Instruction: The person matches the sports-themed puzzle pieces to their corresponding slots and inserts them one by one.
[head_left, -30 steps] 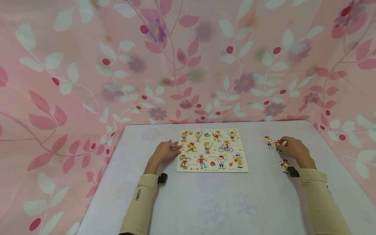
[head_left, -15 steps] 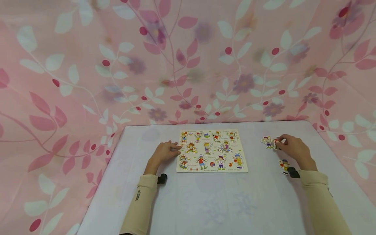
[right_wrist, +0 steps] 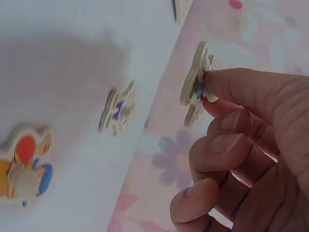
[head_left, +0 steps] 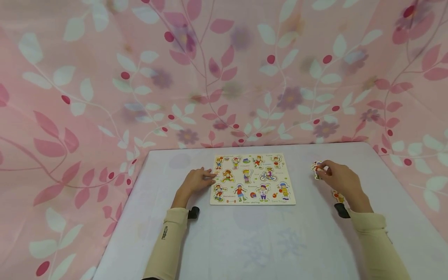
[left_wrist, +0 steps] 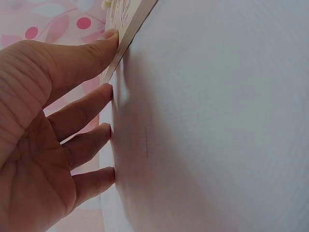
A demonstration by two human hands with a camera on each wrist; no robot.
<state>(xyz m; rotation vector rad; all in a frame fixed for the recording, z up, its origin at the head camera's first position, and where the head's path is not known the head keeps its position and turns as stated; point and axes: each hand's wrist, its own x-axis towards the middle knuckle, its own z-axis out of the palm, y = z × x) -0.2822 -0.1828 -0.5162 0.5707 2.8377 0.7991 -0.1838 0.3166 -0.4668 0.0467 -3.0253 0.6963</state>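
Observation:
A pale wooden puzzle board (head_left: 290, 200) with several printed sports children lies flat on the table. My left hand (head_left: 196, 182) rests at its left edge; in the left wrist view the thumb (left_wrist: 96, 53) touches the board's side and the other fingertips stand on the cloth. My right hand (head_left: 341, 179) pinches a small wooden child-figure puzzle piece (right_wrist: 193, 82) between thumb and index finger, raised off the table. Below it lies another figure piece (right_wrist: 117, 111) with purple on it. A third piece (right_wrist: 29, 164), with an orange ball and blue cap, lies nearer the wrist.
A white cloth (head_left: 245, 241) covers the table. Pink floral fabric (head_left: 196, 77) hangs behind and at both sides. A black wrist camera (head_left: 341, 210) sits on the right wrist, another wrist camera (head_left: 193, 212) on the left.
My right hand has lifted its puzzle piece and moved left, now over the neighbouring piece in the head view. The left hand and the board have stayed put.

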